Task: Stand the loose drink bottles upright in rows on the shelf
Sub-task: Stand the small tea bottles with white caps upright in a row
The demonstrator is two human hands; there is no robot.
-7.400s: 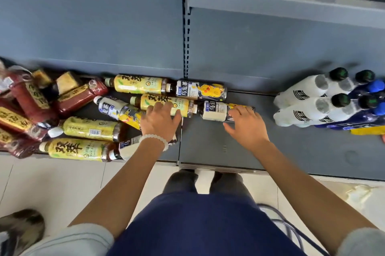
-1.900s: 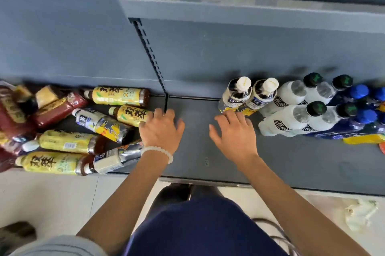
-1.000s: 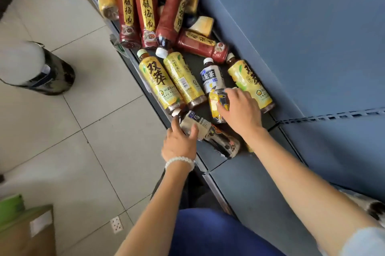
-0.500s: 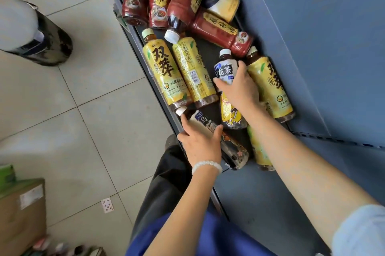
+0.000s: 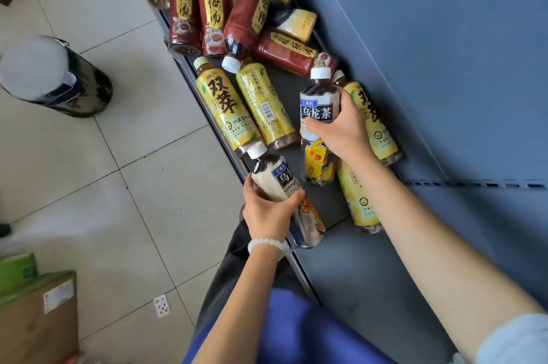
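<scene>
Bottles are already in both our hands, so the coming move turns on how each one lies. Our right hand (image 5: 341, 132) wraps the middle of an oolong tea bottle (image 5: 318, 114), fingers curled round its label, white cap pointing away from us along the shelf (image 5: 370, 274), its long axis running nearly straight from hand to cap. Our left hand (image 5: 268, 212) closes round a second oolong bottle (image 5: 280, 183) at the shelf's front lip, cap tilted away and to the left, base trailing back toward the wrist. Both need tipping cap-up, and the bare stretch of shelf lies nearer us, on the right-hand side, so we judge the right hand is better placed to set down first. Counting what lies loose: two oolong bottles, both held; four yellow tea bottles (image 5: 226, 108) on their sides, one partly under our right forearm; four red plum-drink bottles (image 5: 212, 5) heaped farther along. Whether more hide at the top edge, we cannot tell.
</scene>
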